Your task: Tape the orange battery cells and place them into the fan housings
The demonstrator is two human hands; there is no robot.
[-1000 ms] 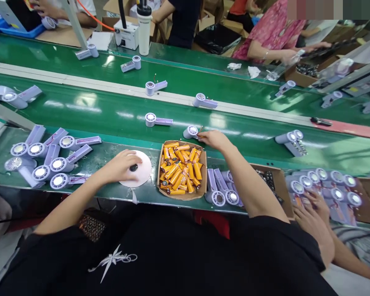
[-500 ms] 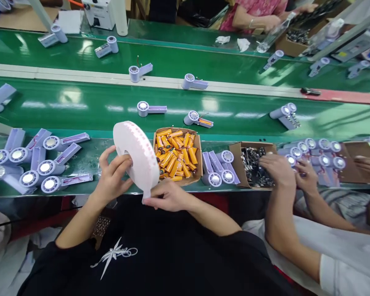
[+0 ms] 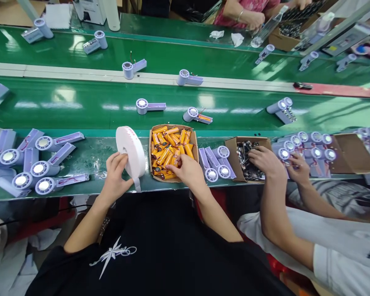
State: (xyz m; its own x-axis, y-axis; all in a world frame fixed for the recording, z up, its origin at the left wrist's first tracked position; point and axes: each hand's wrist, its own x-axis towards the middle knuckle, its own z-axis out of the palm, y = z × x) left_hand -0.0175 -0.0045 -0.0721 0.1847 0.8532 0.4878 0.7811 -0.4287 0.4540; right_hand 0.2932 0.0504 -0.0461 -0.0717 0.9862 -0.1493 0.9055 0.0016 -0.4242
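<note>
My left hand holds a large white roll of tape upright, fingers at its core. A short loose tape end hangs from the bottom of the roll. To the right, my right hand reaches over a cardboard box full of orange cylindrical batteries. Its thumb and forefinger pinch at a battery near the box's front; the fingertips partly cover it. Right of this box lie several lilac fan housings with long open handles.
More lilac fan housings crowd the bench at left. Beyond runs a green conveyor belt carrying spaced housings. At right, a co-worker's hand reaches into a box of dark parts. Another person works across the belt.
My right hand has let go of the tape end and moved right to the battery box. The roll has turned and lowered slightly in my left hand. The view has shifted a little.
</note>
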